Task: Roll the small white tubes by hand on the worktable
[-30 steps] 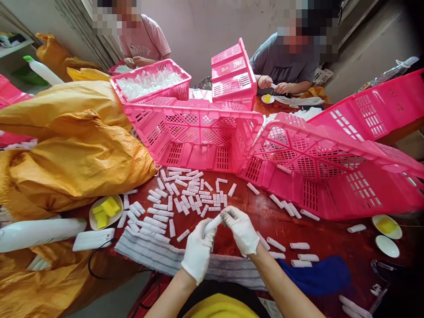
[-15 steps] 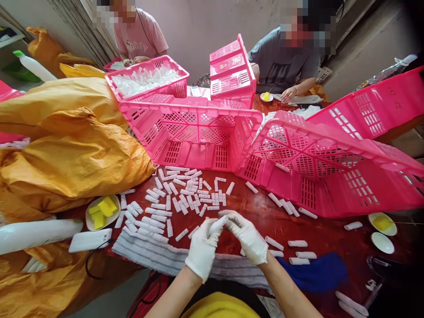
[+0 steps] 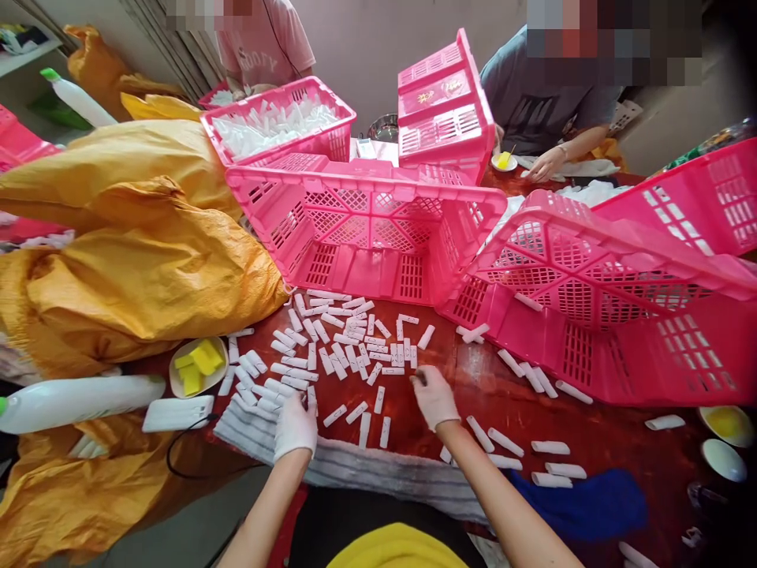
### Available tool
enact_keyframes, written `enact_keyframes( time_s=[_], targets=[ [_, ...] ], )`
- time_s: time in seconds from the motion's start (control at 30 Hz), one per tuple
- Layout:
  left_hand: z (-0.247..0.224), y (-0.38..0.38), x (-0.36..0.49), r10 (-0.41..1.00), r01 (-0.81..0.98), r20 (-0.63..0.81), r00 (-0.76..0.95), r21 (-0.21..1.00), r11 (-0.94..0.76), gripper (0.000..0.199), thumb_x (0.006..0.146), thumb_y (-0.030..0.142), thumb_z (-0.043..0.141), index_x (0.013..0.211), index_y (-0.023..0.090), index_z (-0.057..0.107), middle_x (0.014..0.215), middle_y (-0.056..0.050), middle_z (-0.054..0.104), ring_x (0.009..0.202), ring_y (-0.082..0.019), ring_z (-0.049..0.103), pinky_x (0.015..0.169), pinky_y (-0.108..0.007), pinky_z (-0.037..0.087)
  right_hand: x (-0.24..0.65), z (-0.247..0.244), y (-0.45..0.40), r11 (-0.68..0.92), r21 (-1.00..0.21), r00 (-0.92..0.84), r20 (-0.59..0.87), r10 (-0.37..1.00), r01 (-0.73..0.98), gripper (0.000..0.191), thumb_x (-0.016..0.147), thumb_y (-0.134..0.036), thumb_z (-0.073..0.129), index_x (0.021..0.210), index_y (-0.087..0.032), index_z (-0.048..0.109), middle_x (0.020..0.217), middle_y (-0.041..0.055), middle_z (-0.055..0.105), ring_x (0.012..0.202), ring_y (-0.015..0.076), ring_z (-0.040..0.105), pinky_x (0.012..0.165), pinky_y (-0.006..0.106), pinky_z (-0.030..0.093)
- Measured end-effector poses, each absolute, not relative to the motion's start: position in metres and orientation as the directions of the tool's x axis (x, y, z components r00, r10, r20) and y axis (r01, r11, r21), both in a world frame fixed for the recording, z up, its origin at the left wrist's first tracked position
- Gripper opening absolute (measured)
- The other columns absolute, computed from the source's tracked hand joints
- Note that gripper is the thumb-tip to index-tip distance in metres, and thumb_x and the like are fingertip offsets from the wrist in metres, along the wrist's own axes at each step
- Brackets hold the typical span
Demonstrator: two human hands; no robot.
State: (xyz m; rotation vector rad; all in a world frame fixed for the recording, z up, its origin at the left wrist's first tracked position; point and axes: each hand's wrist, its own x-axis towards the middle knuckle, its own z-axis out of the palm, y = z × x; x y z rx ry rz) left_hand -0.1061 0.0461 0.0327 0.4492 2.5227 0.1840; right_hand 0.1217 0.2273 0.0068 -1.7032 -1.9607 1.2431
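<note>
My left hand [image 3: 296, 426], in a white glove, reaches to the lower edge of the pile of small white tubes [image 3: 355, 339], beside the striped towel [image 3: 378, 469]. Its fingertips are at the tubes, and whether they grip one cannot be made out. To the right of the pile, my right hand [image 3: 434, 398], gloved too, is over the red table [image 3: 408, 450] with its fingers curled. What it holds, if anything, is hidden. Several loose tubes lie between the two hands, some upright in line with my view.
Two pink baskets [image 3: 367, 272] [image 3: 615, 347] lie on their sides behind the tubes. Orange sacks [image 3: 142, 276], a white bottle [image 3: 83, 402] and a dish of yellow sponges [image 3: 198, 367] are left. A blue cloth [image 3: 591, 505] lies right. Two people sit across.
My hands have moved apart; the white tube they held together is no longer between them. The left went left to the pile, the right slightly up and right. The view has shifted.
</note>
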Motion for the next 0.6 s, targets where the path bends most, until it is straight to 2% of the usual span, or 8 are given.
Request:
enact_keyframes(
  time_s=[0.07, 0.13, 0.27, 0.37, 0.47, 0.53, 0.6],
  targets=[
    [0.027, 0.052, -0.108, 0.345, 0.271, -0.507, -0.79, 0.216, 0.938, 0.03, 0.083, 0.027, 0.058, 0.109, 0.013, 0.058, 0.109, -0.02, 0.065, 0.104, -0.033, 0.062, 0.088, -0.042, 0.045, 0.099, 0.004, 0.218, 0.048, -0.715, -0.405, -0.338, 0.849, 0.698, 0.003, 0.077, -0.023, 0.058, 0.079, -0.022, 0.059, 0.095, 0.0063, 0.066, 0.093, 0.0231, 0.056, 0.085, 0.035, 0.041],
    [0.023, 0.06, -0.107, 0.348, 0.269, -0.511, -0.786, 0.223, 0.937, 0.029, 0.08, 0.024, 0.061, 0.107, 0.014, 0.058, 0.108, -0.02, 0.066, 0.101, -0.034, 0.063, 0.086, -0.044, 0.045, 0.082, 0.003, 0.217, 0.108, -0.692, -0.471, -0.36, 0.806, 0.714, 0.005, 0.077, -0.016, 0.057, 0.076, -0.02, 0.06, 0.097, 0.0093, 0.066, 0.1, 0.0262, 0.053, 0.091, 0.039, 0.037],
    [0.025, 0.073, -0.1, 0.379, 0.252, -0.515, -0.769, 0.3, 0.92, 0.018, 0.076, 0.015, 0.061, 0.094, 0.013, 0.062, 0.099, -0.02, 0.067, 0.101, -0.035, 0.062, 0.088, -0.047, 0.044, 0.074, 0.009, 0.222, 0.116, -0.669, -0.496, -0.412, 0.765, 0.734, 0.011, 0.077, -0.008, 0.054, 0.073, -0.017, 0.06, 0.093, 0.0148, 0.064, 0.102, 0.031, 0.053, 0.092, 0.045, 0.033],
    [0.044, 0.08, -0.087, 0.441, 0.222, -0.508, -0.74, 0.434, 0.873, 0.015, 0.079, 0.017, 0.058, 0.093, 0.012, 0.062, 0.102, -0.018, 0.065, 0.103, -0.03, 0.06, 0.09, -0.042, 0.044, 0.084, 0.025, 0.219, 0.029, -0.708, -0.483, -0.45, 0.751, 0.705, 0.009, 0.079, -0.015, 0.051, 0.083, -0.017, 0.06, 0.093, 0.0138, 0.063, 0.093, 0.0283, 0.057, 0.083, 0.042, 0.04],
    [0.074, 0.088, -0.062, 0.54, 0.178, -0.49, -0.684, 0.606, 0.775, 0.026, 0.09, 0.032, 0.046, 0.107, 0.016, 0.057, 0.109, -0.012, 0.064, 0.099, -0.02, 0.062, 0.085, -0.03, 0.048, 0.094, 0.054, 0.21, -0.08, -0.786, -0.52, -0.477, 0.709, 0.613, 0.021, 0.087, -0.029, 0.041, 0.095, -0.019, 0.057, 0.077, 0.005, 0.062, 0.069, 0.0195, 0.058, 0.065, 0.033, 0.046],
    [0.095, 0.095, -0.042, 0.608, 0.146, -0.494, -0.621, 0.689, 0.709, 0.033, 0.093, 0.043, 0.04, 0.109, 0.02, 0.055, 0.098, -0.006, 0.067, 0.084, -0.015, 0.064, 0.077, -0.026, 0.051, 0.098, 0.079, 0.206, -0.172, -0.849, -0.555, -0.466, 0.689, 0.5, 0.028, 0.09, -0.039, 0.037, 0.095, -0.019, 0.056, 0.064, -0.0007, 0.055, 0.057, 0.0157, 0.052, 0.057, 0.029, 0.044],
    [0.114, 0.103, -0.024, 0.67, 0.063, -0.518, -0.533, 0.765, 0.641, 0.037, 0.092, 0.05, 0.038, 0.11, 0.022, 0.054, 0.086, -0.001, 0.067, 0.066, -0.012, 0.062, 0.066, -0.024, 0.051, 0.098, 0.103, 0.204, -0.316, -0.894, -0.562, -0.446, 0.697, 0.318, 0.032, 0.087, -0.049, 0.044, 0.088, -0.019, 0.055, 0.057, -0.0041, 0.048, 0.05, 0.0127, 0.045, 0.052, 0.026, 0.04]
  ],
)
